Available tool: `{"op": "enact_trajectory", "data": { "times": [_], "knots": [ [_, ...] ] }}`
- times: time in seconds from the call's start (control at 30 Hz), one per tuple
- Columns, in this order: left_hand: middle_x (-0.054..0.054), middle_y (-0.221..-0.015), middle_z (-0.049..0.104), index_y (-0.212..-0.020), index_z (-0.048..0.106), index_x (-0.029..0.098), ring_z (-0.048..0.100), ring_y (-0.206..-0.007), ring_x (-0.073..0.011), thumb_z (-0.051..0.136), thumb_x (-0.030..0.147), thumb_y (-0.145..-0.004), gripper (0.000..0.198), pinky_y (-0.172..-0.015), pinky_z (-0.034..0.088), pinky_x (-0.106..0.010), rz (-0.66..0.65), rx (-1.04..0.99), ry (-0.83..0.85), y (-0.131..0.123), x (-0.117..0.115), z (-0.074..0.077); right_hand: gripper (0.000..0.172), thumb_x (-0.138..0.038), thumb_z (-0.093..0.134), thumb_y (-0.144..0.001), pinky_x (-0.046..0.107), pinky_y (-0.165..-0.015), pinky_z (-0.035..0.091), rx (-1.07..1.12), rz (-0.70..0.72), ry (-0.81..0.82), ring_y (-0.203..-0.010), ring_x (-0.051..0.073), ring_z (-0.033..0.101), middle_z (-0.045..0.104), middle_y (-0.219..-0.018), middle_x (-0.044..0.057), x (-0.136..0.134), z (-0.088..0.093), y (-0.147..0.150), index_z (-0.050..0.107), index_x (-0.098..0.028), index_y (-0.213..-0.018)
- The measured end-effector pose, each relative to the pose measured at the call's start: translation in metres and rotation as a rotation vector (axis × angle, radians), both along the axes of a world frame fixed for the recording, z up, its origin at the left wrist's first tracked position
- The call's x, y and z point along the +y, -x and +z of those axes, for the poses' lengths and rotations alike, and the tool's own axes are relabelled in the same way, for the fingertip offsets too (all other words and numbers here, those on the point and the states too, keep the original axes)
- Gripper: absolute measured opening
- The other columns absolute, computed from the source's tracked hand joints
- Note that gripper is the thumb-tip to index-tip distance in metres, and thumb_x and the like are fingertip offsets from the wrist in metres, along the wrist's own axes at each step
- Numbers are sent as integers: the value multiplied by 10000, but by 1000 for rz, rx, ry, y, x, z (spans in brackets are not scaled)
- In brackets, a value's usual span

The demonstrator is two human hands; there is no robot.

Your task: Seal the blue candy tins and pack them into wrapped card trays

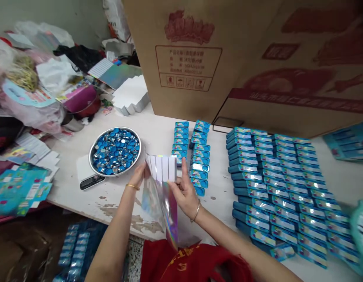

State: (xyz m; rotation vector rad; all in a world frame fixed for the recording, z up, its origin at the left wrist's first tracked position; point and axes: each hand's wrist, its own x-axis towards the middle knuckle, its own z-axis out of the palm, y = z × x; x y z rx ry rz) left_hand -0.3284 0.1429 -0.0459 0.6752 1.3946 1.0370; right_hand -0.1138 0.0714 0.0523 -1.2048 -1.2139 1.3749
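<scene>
2 hands (pixel 139 175) (pixel 187 196) grip shiny white-striped sheeting (pixel 154 199).

We take this for a small packing workshop — rows of blue boxes (pixel 279 197) (all alike) crowd a worn white table (pixel 219 156), a metal bowl (pixel 92 156) brims with small blue-and-silver pieces, and tall printed cartons (pixel 184 102) stand behind.

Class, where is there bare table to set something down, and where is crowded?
Bare table: a patch between the bowl, carton and two short box rows; a narrow strip between those rows and the large box block. Crowded: the right side, and the back left, heaped with bags.
</scene>
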Motion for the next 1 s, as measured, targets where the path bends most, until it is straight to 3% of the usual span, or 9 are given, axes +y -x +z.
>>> {"op": "enact_trajectory", "data": {
  "times": [0.17, 0.27, 0.33, 0.47, 0.57, 0.67, 0.77, 0.9, 1.0],
  "knots": [
    [7, -727, 673, -815, 659, 164, 592, -637, -107, 842, 365, -570, 365, -615, 479, -217, 8, -131, -115, -6, -11, 85, 537, -414, 588, -816, 270, -570, 446, -22, -180, 52, -563, 118, 446, 566, -678, -18, 20, 27, -65, 532, -211, -1309],
    [-10, -803, 699, -870, 680, 163, 608, -701, -118, 828, 330, -598, 352, -672, 489, -226, -28, -100, -196, -29, -20, 139, 695, -524, 566, -798, 339, -614, 498, -90, -155, 132, -671, 185, 572, 645, -810, 61, 24, 19, -108, 457, -140, -1368],
    [-14, -810, 701, -887, 687, 165, 609, -725, -128, 803, 355, -635, 336, -694, 487, -233, -84, -60, -229, -51, -26, 168, 811, -588, 552, -788, 419, -738, 515, -300, -177, 15, -920, 270, 611, 644, -1065, 140, 21, 21, -126, 345, -147, -1437],
    [-27, -845, 690, -963, 680, 170, 609, -781, -156, 743, 407, -709, 353, -725, 479, -259, -293, 45, -283, -93, -43, 212, 805, -629, 460, -841, 588, -1095, 212, -789, -159, -491, -1427, 344, 139, 219, -1550, 123, 13, 62, -125, 210, -226, -1491],
    [-24, -827, 660, -951, 659, 164, 584, -762, -147, 677, 430, -777, 319, -726, 464, -263, -448, 142, -375, -116, -55, 241, 727, -594, 395, -893, 587, -1138, 34, -832, 52, -772, -1447, 302, 73, 204, -1561, 88, 12, 105, -107, 194, -239, -1494],
    [1, -745, 590, -871, 612, 167, 523, -681, -118, 604, 428, -838, 263, -661, 434, -243, -537, 298, -503, -131, -67, 268, 677, -578, 403, -905, 528, -1135, 164, -651, 157, -830, -1371, 286, 320, 399, -1465, 140, 12, 127, -96, 308, -186, -1450],
    [6, -710, 525, -740, 549, 172, 490, -675, -120, 564, 377, -873, 245, -654, 420, -252, -560, 653, -683, -140, -78, 288, 523, -542, 465, -899, 354, -893, 447, -387, 217, -715, -1034, 230, 593, 644, -1144, 122, 5, 130, -95, 541, -154, -1241],
    [-56, -997, 551, -958, 562, 192, 528, -962, -190, 699, 369, -769, 293, -829, 442, -320, -342, 1041, -964, -143, -85, 298, 293, -436, 482, -920, 250, -619, 395, -239, 280, -550, -650, 141, 543, 628, -725, 2, -9, 131, -97, 639, -188, -918],
    [-49, -979, 580, -1061, 547, 206, 560, -887, -170, 691, 375, -777, 360, -734, 465, -283, -468, 952, -901, -141, -86, 298, 275, -367, 432, -947, 239, -627, 373, -180, 405, -558, -647, 129, 531, 616, -719, -1, -13, 135, -96, 637, -192, -890]
  ]
}}
